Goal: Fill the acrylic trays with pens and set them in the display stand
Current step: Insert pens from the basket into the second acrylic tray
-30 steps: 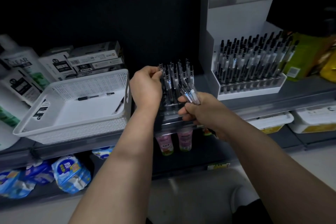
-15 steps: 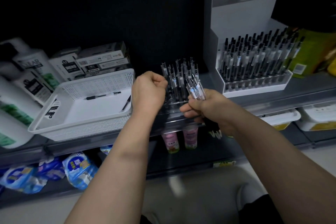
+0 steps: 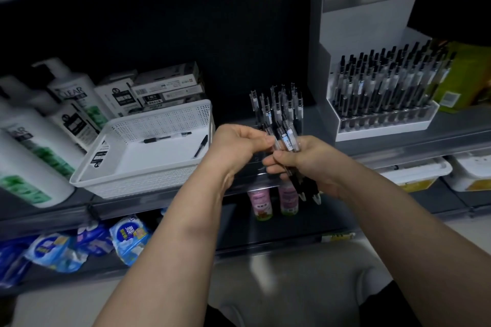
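A clear acrylic tray (image 3: 256,167) sits on the grey shelf in front of me, with several pens (image 3: 276,103) standing upright in it. My right hand (image 3: 305,159) grips a bundle of pens (image 3: 288,138), tips pointing down past my palm. My left hand (image 3: 236,148) meets the bundle and pinches one pen at its upper end. To the right stands the white display stand (image 3: 372,21), holding a full tray of pens (image 3: 382,87).
A white perforated basket (image 3: 148,172) with two loose pens (image 3: 167,137) sits on the shelf to the left, beside shampoo bottles (image 3: 39,141) and stacked boxes (image 3: 164,87). Small pink bottles (image 3: 273,199) and blue packets (image 3: 79,247) fill the lower shelf.
My left hand has come back from the tray to the bundle in my right hand and now pinches a pen. The bundle has shifted slightly right and up.
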